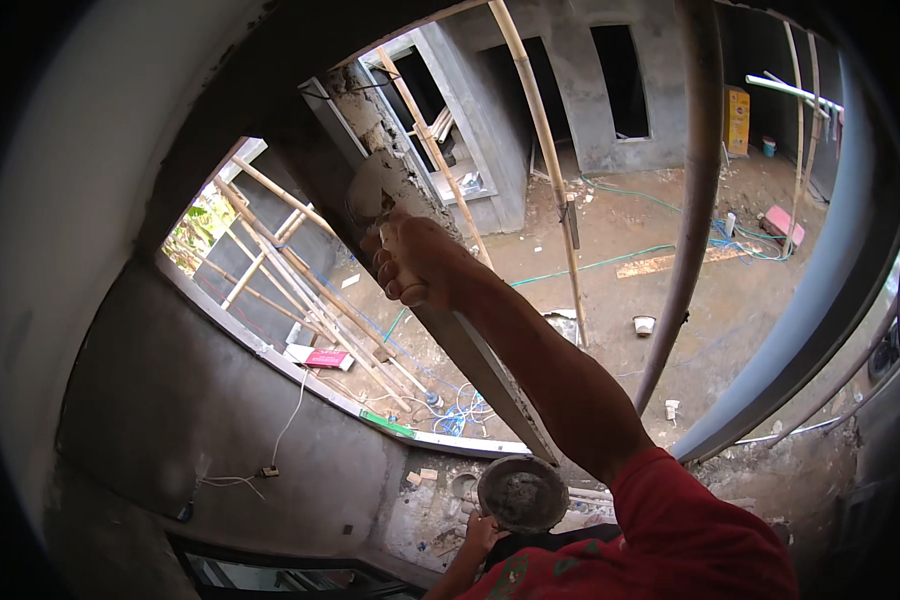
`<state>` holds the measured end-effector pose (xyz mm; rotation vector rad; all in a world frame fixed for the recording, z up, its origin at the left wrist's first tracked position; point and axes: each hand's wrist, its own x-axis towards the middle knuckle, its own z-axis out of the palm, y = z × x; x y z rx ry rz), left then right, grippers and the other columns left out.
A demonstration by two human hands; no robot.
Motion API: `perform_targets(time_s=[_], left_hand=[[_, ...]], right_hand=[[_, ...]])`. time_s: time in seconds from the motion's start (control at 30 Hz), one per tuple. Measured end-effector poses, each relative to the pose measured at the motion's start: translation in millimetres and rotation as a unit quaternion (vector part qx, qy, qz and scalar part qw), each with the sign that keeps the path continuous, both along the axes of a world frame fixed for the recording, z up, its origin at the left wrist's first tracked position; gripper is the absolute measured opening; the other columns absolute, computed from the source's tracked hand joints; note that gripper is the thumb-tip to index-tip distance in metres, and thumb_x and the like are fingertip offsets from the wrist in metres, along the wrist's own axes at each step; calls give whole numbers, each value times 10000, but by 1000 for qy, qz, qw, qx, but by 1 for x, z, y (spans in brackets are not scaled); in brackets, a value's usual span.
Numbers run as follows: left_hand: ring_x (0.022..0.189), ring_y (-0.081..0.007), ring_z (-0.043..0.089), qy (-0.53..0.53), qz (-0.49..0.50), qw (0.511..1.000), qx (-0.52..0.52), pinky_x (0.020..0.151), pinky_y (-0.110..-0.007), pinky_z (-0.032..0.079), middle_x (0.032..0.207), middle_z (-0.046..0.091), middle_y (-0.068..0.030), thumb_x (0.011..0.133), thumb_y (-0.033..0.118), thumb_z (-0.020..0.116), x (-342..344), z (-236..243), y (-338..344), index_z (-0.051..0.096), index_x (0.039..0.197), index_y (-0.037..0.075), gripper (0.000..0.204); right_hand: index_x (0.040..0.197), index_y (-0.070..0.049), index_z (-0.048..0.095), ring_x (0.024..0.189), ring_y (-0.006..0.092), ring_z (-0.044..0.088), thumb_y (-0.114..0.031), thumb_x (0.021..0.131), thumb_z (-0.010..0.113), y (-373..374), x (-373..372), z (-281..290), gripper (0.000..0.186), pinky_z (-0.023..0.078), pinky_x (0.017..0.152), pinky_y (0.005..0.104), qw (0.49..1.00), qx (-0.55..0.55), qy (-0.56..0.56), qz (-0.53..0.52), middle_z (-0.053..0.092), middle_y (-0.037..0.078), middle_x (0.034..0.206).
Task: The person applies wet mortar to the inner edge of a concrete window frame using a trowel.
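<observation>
Holding its fingers tightly curled, the right hand (412, 262) is apparently gripping a pale handle (388, 237), though the hand is hiding too much to tell the tool, up against a rough, plaster-marked column (402, 178). Low in the view, the left hand (484, 532) is clasping the lower-left rim of a dark round basin (523, 494), fingers closed on its edge. Just in front of the red shirt (620, 560), that basin is carrying grey mix, probably making it heavy and prone to tipping, so its stiff-looking rim is offering the surest hold.
</observation>
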<state>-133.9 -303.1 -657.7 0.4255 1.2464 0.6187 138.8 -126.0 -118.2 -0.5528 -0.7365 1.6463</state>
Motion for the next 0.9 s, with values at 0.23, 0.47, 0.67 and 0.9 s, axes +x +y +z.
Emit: perform_targets(time_s=[0.23,0.47,0.67,0.9], left_hand=[[833,-331,566,14,-15,1000,-15,789,-667,501,978,460,-149,785,-86,495,-2,3,-2,342,1073,134,393],[853,-332,566,16,17,999,50,715,-612,549,990,468,-141,790,-72,489,-6,12,-18,370,1052,160,370],[726,-258,571,26,53,998,19,651,-575,576,901,491,-113,754,-78,476,4,18,-17,405,1021,128,345],[904,-345,630,-10,87,996,27,783,-598,560,1002,532,-159,756,-95,395,23,60,-27,408,1044,60,327]], right_hand=[[1058,-23,549,496,62,424,-484,1001,364,-76,20,-51,500,369,399,235,980,58,-184,41,446,-12,665],[1057,-13,597,614,214,625,-444,942,534,-116,38,-235,450,517,582,362,890,-57,-437,-115,613,128,726],[994,-56,646,916,382,654,-456,831,617,-171,75,-352,433,517,798,476,647,-60,-759,39,678,213,947],[964,-62,632,801,334,684,-187,770,603,-165,41,-417,233,542,655,452,494,113,-843,181,679,161,855]])
